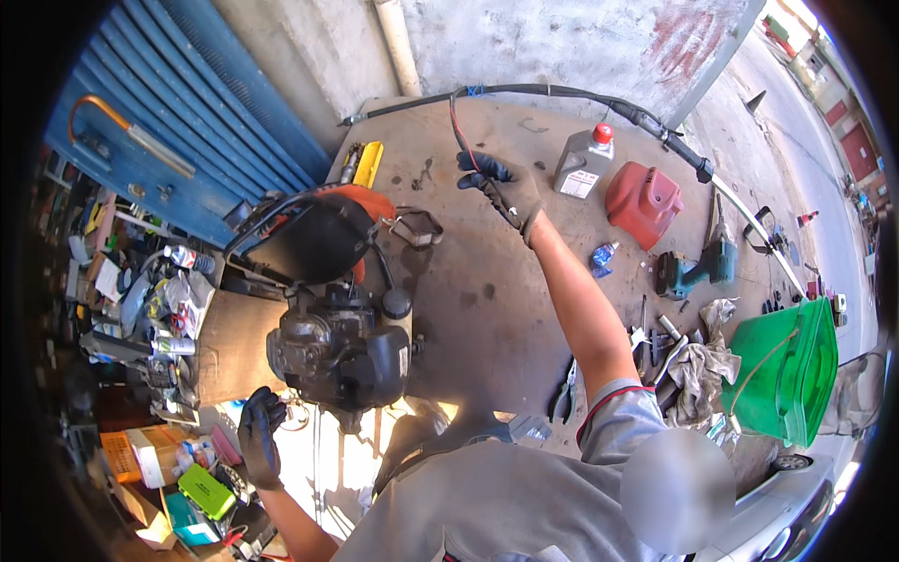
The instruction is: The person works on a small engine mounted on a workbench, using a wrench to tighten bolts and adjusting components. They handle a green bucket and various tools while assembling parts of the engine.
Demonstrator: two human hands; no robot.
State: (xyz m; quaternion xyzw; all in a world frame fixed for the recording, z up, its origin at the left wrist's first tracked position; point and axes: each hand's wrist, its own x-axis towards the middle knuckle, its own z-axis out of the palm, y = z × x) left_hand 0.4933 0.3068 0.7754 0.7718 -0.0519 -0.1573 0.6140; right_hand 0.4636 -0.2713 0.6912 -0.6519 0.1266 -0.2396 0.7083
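Observation:
My right hand (506, 192), in a dark-palmed work glove, is raised over the stained workbench (468, 309). Its fingers are closed on a thin red-and-black cable (459, 126), which runs up to a long black shaft with a pole (571, 92) along the bench's far edge. Low on the left, my gloved left hand (260, 436) is beside a black small engine (342, 351), apart from it, with its fingers loosely bent and nothing visible in them. Behind the engine lies a black-and-orange backpack frame (314, 239) with a strap (417, 227).
Right of my right arm are a grey bottle (582, 164), a red plastic tank (644, 201), a teal cordless drill (698, 262), pliers (564, 393), rags (698, 370) and a green bin (787, 370). Cluttered shelves (140, 290) and a blue metal door (187, 103) stand left.

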